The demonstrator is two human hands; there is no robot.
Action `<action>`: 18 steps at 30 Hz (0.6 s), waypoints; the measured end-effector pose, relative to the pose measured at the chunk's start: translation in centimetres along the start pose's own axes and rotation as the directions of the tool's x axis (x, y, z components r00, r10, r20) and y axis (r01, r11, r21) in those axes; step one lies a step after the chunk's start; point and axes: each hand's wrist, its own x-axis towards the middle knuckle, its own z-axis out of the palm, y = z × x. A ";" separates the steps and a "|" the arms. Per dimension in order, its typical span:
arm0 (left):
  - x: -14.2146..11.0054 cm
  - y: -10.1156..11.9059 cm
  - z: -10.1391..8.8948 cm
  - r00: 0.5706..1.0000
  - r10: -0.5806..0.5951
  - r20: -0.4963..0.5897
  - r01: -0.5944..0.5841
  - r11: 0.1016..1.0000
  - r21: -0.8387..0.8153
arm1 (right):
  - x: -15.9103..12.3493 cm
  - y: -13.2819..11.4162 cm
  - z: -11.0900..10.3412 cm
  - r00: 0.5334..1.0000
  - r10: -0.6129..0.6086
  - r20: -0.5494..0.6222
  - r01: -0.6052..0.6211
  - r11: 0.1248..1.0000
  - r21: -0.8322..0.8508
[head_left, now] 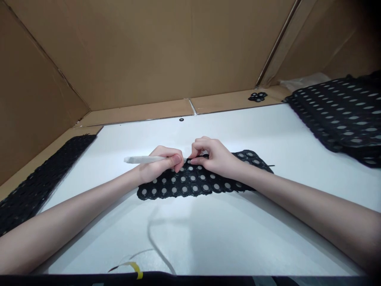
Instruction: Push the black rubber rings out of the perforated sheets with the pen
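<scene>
In the head view a black sheet (184, 190) with rows of pale round discs lies flat on the white board, under both hands. My left hand (166, 161) is closed round a white pen-like tool (143, 159), whose tip points right at the sheet's far edge. Just right of that tip, my right hand (212, 157) pinches the far edge of the sheet between thumb and forefinger. The hands almost meet there. Part of the sheet is hidden beneath the right wrist.
Stacked black sheets with pale discs (345, 115) lie at the right. Another black sheet (50, 174) lies along the left edge. A small black ring (181, 119) and a small black cluster (257, 96) sit at the back, before the cardboard wall (166, 51). A yellow-banded strip (135, 268) lies near the front.
</scene>
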 end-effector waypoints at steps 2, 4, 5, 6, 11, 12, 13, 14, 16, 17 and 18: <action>0.0 -0.1 0.0 1.000 -0.002 -0.008 0.002 1.000 -0.022 | 0.0 0.0 0.0 1.000 -0.010 -0.004 0.010 1.000 -0.003; -0.1 -0.1 0.0 1.000 -0.007 -0.021 0.006 1.000 -0.022 | 0.0 0.1 0.0 1.000 -0.013 -0.008 0.013 1.000 0.000; -0.2 0.0 0.1 1.000 -0.012 -0.028 0.011 1.000 -0.015 | 0.0 0.1 0.0 1.000 -0.009 -0.009 0.009 1.000 0.002; -0.3 0.0 0.1 0.999 -0.017 -0.036 0.017 1.000 -0.006 | 0.0 0.1 0.0 1.000 -0.001 -0.007 0.001 1.000 0.003; -0.5 0.3 0.3 0.997 -0.021 -0.073 0.020 1.000 -0.008 | 0.0 -0.1 -0.1 1.000 0.027 0.003 -0.027 1.000 0.001; -0.5 0.3 0.2 0.996 -0.023 -0.080 0.022 1.000 -0.012 | 0.0 -0.1 -0.1 1.000 0.030 0.003 -0.030 1.000 0.003; -0.5 0.3 0.2 0.996 -0.024 -0.085 0.023 1.000 -0.016 | 0.0 -0.1 -0.1 0.999 0.032 0.001 -0.032 0.999 0.007; -0.5 0.2 0.2 0.996 -0.022 -0.086 0.021 1.000 -0.019 | 0.0 -0.1 -0.1 0.999 0.034 0.001 -0.034 0.999 0.011; -0.5 0.1 0.2 0.996 -0.010 -0.083 0.008 1.000 -0.022 | 0.0 -0.1 0.0 1.000 0.030 0.001 -0.030 0.999 0.019; -0.5 0.1 0.3 0.997 -0.001 -0.080 0.000 1.000 -0.023 | 0.0 0.0 0.0 1.000 0.026 0.001 -0.026 0.999 0.021; -0.5 0.0 0.3 0.998 0.002 -0.070 -0.004 1.000 -0.025 | 0.0 0.0 0.0 1.000 0.021 -0.001 -0.021 1.000 0.023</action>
